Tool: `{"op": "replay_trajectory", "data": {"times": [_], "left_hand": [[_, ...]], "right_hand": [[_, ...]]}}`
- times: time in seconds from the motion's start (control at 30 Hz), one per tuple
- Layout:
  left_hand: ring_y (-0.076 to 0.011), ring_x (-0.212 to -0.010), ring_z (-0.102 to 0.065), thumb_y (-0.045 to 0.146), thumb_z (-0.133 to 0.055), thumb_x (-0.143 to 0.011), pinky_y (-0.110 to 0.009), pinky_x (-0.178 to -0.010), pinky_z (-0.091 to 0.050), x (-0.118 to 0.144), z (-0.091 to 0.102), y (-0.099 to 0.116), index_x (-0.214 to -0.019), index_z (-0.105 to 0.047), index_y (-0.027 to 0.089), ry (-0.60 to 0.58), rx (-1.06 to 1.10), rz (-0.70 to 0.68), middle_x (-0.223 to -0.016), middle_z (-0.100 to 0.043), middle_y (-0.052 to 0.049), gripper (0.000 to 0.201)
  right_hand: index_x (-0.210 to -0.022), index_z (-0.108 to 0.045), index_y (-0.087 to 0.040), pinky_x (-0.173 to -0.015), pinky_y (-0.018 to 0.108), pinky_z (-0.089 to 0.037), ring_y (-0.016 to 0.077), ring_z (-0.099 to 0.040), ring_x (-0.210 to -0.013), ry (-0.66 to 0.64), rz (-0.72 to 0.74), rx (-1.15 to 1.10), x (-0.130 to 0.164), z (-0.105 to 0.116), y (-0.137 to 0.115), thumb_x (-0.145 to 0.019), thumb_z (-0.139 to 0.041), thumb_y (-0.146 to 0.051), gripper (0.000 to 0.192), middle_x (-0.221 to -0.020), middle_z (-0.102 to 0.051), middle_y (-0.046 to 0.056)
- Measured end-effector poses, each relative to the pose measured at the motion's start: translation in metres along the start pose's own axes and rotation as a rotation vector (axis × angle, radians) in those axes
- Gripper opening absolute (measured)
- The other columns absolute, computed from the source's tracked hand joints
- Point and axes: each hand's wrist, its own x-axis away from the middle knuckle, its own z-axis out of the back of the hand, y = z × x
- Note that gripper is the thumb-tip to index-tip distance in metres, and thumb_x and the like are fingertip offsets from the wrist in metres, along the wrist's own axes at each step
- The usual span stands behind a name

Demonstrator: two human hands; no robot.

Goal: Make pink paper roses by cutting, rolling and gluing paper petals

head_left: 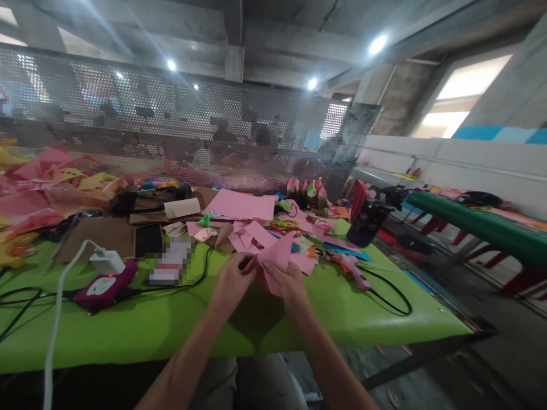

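A folded sheet of pink paper [277, 256] is held up between both hands above the front of the green table. My left hand [234, 279] pinches its left edge, fingers curled in. On the right side, my right hand [290, 282] grips the same sheet with the thumb lying on its face. The paper comes to a point at the upper right, and part of it hangs below the hands. Just behind lie loose pink paper pieces [243, 236] and yellow-handled scissors [288, 225].
A pink glue gun [354, 270] with a black cord lies to the right. Leftward are a purple power strip [102, 290] with a white charger [106, 262] and two phones, one a dark phone [148, 240]. A perforated metal screen [171, 125] stands behind the green table [179, 324].
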Motion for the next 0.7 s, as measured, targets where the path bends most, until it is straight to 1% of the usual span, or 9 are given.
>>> {"op": "replay_trajectory", "data": {"times": [0.1, 0.23, 0.3, 0.37, 0.43, 0.53, 0.7], "left_hand": [[-0.0191, -0.080, -0.063, 0.007, -0.058, -0.072, -0.029, -0.074, -0.047, -0.0002, 0.0005, -0.0015, -0.090, -0.068, 0.018, 0.030, -0.053, 0.011, -0.087, -0.070, -0.004, 0.023], [-0.0205, -0.081, -0.062, 0.009, -0.058, -0.073, -0.032, -0.076, -0.045, -0.0005, 0.0028, -0.0007, -0.086, -0.065, 0.018, 0.132, -0.117, 0.047, -0.085, -0.068, -0.004, 0.017], [-0.0208, -0.080, -0.061, 0.011, -0.058, -0.074, -0.032, -0.075, -0.044, -0.0007, 0.0036, 0.0016, -0.086, -0.064, 0.018, 0.184, -0.133, 0.064, -0.085, -0.067, -0.004, 0.014], [-0.0201, -0.077, -0.060, 0.013, -0.058, -0.075, -0.031, -0.073, -0.044, -0.0007, 0.0039, 0.0041, -0.084, -0.063, 0.017, 0.204, -0.127, 0.068, -0.083, -0.066, -0.004, 0.011], [-0.0187, -0.074, -0.060, 0.015, -0.059, -0.076, -0.029, -0.070, -0.044, -0.0007, 0.0035, 0.0061, -0.083, -0.062, 0.018, 0.196, -0.098, 0.061, -0.080, -0.065, -0.003, 0.008], [-0.0177, -0.073, -0.061, 0.017, -0.059, -0.077, -0.028, -0.069, -0.045, -0.0007, 0.0024, 0.0066, -0.084, -0.063, 0.017, 0.165, -0.033, 0.048, -0.080, -0.066, -0.003, 0.008], [-0.0200, -0.083, -0.064, 0.022, -0.058, -0.080, -0.030, -0.075, -0.048, -0.0019, -0.0003, 0.0040, -0.094, -0.068, 0.016, 0.080, 0.124, 0.073, -0.092, -0.072, -0.007, 0.018]], "right_hand": [[-0.075, -0.076, -0.012, -0.055, 0.028, -0.047, 0.0175, -0.060, -0.059, -0.043, -0.017, 0.041, 0.0002, -0.0001, 0.0003, -0.063, -0.082, -0.042, 0.033, -0.069, -0.071, 0.007], [-0.078, -0.073, -0.014, -0.051, 0.024, -0.042, 0.0136, -0.055, -0.055, -0.041, 0.009, 0.082, -0.0004, 0.0018, -0.0004, -0.064, -0.080, -0.044, 0.034, -0.068, -0.069, 0.003], [-0.078, -0.071, -0.016, -0.047, 0.023, -0.037, 0.0111, -0.050, -0.049, -0.039, 0.018, 0.103, -0.0011, 0.0021, -0.0003, -0.063, -0.081, -0.043, 0.033, -0.061, -0.065, -0.001], [-0.073, -0.068, -0.016, -0.043, 0.022, -0.033, 0.0097, -0.044, -0.043, -0.053, 0.009, 0.124, -0.0019, 0.0012, 0.0007, -0.063, -0.081, -0.043, 0.032, -0.053, -0.059, -0.003], [-0.068, -0.066, -0.016, -0.043, 0.023, -0.032, 0.0104, -0.044, -0.043, -0.077, -0.006, 0.137, -0.0023, -0.0004, 0.0023, -0.063, -0.080, -0.046, 0.034, -0.050, -0.056, -0.003], [-0.066, -0.065, -0.016, -0.046, 0.024, -0.034, 0.0114, -0.045, -0.048, -0.094, -0.013, 0.150, -0.0019, -0.0026, 0.0043, -0.065, -0.077, -0.050, 0.036, -0.053, -0.057, -0.002], [-0.063, -0.063, -0.017, -0.048, 0.024, -0.035, 0.0115, -0.044, -0.048, -0.092, -0.014, 0.185, 0.0009, -0.0039, 0.0016, -0.070, -0.072, -0.053, 0.038, -0.051, -0.055, -0.003]]}}
